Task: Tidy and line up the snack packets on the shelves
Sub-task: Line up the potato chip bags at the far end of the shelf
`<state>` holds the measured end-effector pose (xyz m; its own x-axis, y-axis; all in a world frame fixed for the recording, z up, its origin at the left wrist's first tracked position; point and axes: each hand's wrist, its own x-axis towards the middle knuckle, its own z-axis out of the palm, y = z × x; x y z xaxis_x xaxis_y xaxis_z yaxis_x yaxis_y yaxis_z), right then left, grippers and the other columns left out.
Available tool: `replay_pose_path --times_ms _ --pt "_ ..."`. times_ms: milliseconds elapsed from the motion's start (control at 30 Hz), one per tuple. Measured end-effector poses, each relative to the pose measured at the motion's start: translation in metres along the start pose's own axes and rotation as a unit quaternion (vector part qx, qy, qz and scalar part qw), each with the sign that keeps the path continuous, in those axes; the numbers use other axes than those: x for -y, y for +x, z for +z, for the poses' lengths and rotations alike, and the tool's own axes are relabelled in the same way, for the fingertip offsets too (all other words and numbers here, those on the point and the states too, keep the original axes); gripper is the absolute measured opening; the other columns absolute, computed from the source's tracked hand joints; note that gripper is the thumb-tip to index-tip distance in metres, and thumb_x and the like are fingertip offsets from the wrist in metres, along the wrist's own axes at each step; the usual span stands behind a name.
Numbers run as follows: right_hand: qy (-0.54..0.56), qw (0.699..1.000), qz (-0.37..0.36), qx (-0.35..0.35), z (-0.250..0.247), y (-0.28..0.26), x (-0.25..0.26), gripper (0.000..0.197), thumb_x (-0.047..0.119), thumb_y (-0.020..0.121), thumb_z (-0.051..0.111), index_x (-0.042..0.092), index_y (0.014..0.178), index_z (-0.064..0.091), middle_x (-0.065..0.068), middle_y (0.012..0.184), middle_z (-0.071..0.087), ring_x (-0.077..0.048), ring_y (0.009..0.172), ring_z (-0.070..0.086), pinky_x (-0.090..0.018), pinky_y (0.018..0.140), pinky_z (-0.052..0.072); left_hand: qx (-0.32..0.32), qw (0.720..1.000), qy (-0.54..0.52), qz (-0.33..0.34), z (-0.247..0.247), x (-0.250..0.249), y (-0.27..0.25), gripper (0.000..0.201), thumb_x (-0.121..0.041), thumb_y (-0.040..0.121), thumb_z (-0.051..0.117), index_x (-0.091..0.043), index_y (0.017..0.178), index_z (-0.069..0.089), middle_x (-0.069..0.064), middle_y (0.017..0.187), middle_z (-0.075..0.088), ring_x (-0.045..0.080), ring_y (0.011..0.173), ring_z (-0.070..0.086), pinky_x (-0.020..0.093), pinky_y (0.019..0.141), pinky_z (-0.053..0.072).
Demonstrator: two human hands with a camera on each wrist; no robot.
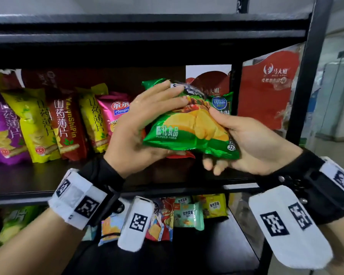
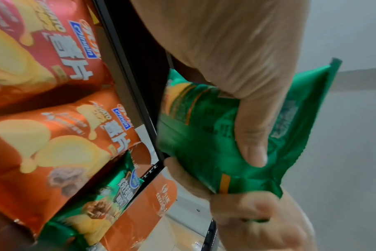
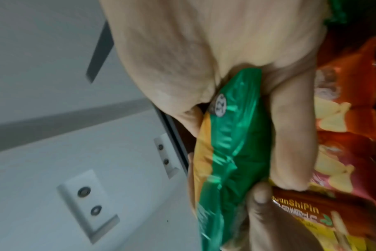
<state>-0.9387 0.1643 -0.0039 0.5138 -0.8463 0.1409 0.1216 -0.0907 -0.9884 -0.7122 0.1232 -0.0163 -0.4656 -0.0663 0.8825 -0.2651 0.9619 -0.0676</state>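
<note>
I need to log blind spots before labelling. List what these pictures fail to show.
- Head view: the shelf spot behind the crinkly green foil chip packet, hidden by it and by the left hand and right hand.
- Head view: small print on the lower-shelf pale green packets, too small.
- Right wrist view: the green packet's front print, edge-on and blurred.
- Left wrist view: the packet's back text, blurred.

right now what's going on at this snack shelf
A person is holding a green chip packet in both hands in front of the middle shelf. The left hand grips its left side and the right hand pinches its lower right corner. It is not yet set down. A row of upright purple, yellow and red packets stands to the left on that shelf.
</note>
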Motion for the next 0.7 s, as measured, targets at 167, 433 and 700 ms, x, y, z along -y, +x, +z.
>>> replay_pose_path --times_ms 167,433,700 --pt "-0.052 0.996 -0.074 0.008 0.014 -0.011 0.016 0.069 0.035 0.086 0.055 0.045 0.149 0.028 -0.006 0.126 0.067 -0.042 0.099 0.069 -0.035 0.065 0.061 -0.054 0.995 -0.083 -0.007 0.001 -0.005 0.012 0.058 -0.034 0.077 0.081 -0.006 0.123 0.058 0.016 0.135 0.06 0.031 0.136 0.05 0.058 0.113 0.036" --pt "-0.148 0.963 -0.223 0.034 0.017 -0.013 0.013 0.082 0.003 0.07 0.074 0.022 0.144 0.045 -0.013 0.131 0.062 -0.04 0.093 0.071 -0.037 0.077 0.06 -0.232 0.938 -0.221 -0.128 0.016 -0.016 0.021 0.033 -0.022 0.081 0.072 -0.003 0.106 0.061 0.006 0.095 0.07 0.017 0.088 0.069 0.028 0.077 0.053" --pt "-0.222 0.906 -0.32 -0.166 0.025 0.017 0.01 0.024 0.034 0.095 0.059 0.02 0.108 0.073 -0.013 0.076 0.073 -0.035 0.04 0.064 -0.028 0.029 0.043 -0.279 0.882 -0.289 -0.247 0.031 -0.013 0.021 0.034 -0.044 0.084 0.07 -0.014 0.096 0.063 0.0 0.085 0.068 0.02 0.08 0.068 0.037 0.072 0.053"
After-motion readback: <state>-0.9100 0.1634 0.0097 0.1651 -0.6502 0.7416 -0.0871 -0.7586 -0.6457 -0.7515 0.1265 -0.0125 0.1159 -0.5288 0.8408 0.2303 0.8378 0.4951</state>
